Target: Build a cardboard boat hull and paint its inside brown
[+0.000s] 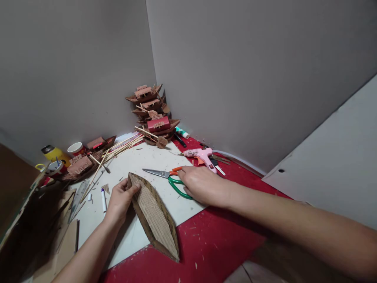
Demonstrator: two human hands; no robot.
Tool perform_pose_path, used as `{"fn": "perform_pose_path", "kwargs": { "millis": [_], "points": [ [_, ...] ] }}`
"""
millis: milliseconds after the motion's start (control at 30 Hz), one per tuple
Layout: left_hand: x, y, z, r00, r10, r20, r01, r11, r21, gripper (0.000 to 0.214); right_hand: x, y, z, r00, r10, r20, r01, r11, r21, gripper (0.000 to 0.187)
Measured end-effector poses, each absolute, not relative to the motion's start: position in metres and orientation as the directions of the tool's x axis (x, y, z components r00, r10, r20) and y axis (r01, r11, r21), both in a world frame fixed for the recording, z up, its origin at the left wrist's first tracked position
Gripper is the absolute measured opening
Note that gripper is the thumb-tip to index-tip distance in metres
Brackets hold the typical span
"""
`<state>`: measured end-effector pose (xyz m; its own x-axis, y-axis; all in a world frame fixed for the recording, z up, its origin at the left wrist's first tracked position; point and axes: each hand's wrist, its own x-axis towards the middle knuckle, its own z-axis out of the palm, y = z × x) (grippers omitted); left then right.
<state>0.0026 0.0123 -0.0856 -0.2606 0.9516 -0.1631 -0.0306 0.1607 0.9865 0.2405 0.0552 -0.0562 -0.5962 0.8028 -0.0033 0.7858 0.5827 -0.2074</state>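
A cardboard boat hull (154, 214) with a corrugated floor and low side walls is gripped near its far tip by my left hand (120, 198), the thumb pressed inside. My right hand (200, 182) is closed over the handles of a pair of scissors (157, 173), one orange and one green. Their blades point left, lying low over the white board (138, 159); the fingertips on the handles are partly hidden. Just beyond my right hand lies a pink glue gun (200, 154). A white marker (104, 201) rests left of my left hand.
Several finished cardboard boats (157, 125) are stacked in the wall corner. More boats (81, 167), a yellow bottle (54, 152) and cups (75, 148) stand at left. Thin wooden sticks (123, 145) lie behind the board. Cardboard pieces (66, 243) lie at left, scraps on the red tabletop (206, 239).
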Motion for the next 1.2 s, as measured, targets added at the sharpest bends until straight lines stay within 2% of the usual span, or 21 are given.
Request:
{"fn": "perform_pose_path", "kwargs": {
  "millis": [100, 233, 500, 700, 800, 867, 900, 1067, 1200],
  "points": [
    [0.003, 0.012, -0.086, -0.277, 0.954, -0.115, 0.036, 0.130, 0.991, 0.043, 0.242, 0.058, -0.061, -0.582, 0.813, -0.016, 0.804, 0.572, -0.164, 0.024],
    [0.004, 0.011, -0.086, -0.306, 0.951, -0.036, 0.147, 0.085, 0.985, 0.048, 0.241, 0.066, -0.062, -0.599, 0.800, -0.031, 0.791, 0.586, -0.175, 0.027],
    [0.001, 0.013, -0.088, -0.290, 0.956, 0.036, 0.263, 0.044, 0.964, 0.053, 0.247, 0.072, -0.073, -0.537, 0.843, -0.036, 0.806, 0.500, -0.316, 0.026],
    [0.008, 0.011, -0.092, -0.219, 0.975, 0.033, 0.251, 0.024, 0.968, 0.059, 0.234, 0.070, -0.070, -0.478, 0.878, 0.036, 0.722, 0.416, -0.553, 0.013],
    [0.013, 0.007, -0.093, -0.189, 0.981, 0.043, 0.271, 0.010, 0.963, 0.059, 0.218, 0.067, -0.071, -0.520, 0.851, 0.073, 0.454, 0.348, -0.820, 0.020],
    [0.015, 0.005, -0.093, -0.185, 0.980, 0.072, 0.306, -0.012, 0.952, 0.055, 0.207, 0.066, -0.076, -0.513, 0.853, 0.097, 0.248, 0.255, -0.935, 0.026],
    [0.015, 0.005, -0.093, -0.188, 0.978, 0.089, 0.328, -0.023, 0.944, 0.052, 0.202, 0.066, -0.079, -0.497, 0.861, 0.104, 0.204, 0.233, -0.951, 0.028],
    [0.009, 0.007, -0.095, -0.196, 0.969, 0.152, 0.405, -0.061, 0.912, 0.035, 0.186, 0.068, -0.092, -0.417, 0.898, 0.139, 0.303, 0.282, -0.910, 0.029],
    [0.007, 0.013, -0.098, -0.174, 0.968, 0.181, 0.423, -0.093, 0.901, 0.026, 0.178, 0.066, -0.098, -0.407, 0.899, 0.161, 0.319, 0.305, -0.897, 0.027]
  ]
}}
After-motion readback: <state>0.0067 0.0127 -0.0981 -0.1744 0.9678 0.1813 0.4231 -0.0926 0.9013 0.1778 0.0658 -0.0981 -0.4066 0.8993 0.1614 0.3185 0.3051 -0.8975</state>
